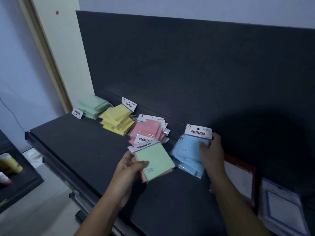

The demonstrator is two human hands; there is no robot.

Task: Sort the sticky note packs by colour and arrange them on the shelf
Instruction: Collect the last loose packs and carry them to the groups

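Observation:
On the dark shelf (pixel 81 150) lie four piles of sticky note packs along the back panel: green (pixel 92 107) at far left, then yellow (pixel 117 121), pink (pixel 148 132) and blue (pixel 187 159). My left hand (pixel 129 169) grips a small stack with a green pack (pixel 156 160) on top and a pink pack under it, held just above the shelf in front of the pink pile. My right hand (pixel 211 150) holds the top blue pack (pixel 192 143) of the blue pile, thumb on its face and fingers behind it.
To the right of the blue pile lie a red-edged pad (pixel 242 178) and a white-and-blue paper pack (pixel 283 206). A lower dark shelf at far left carries a yellow bottle (pixel 11 163). The dark back panel (pixel 187 74) rises behind the piles.

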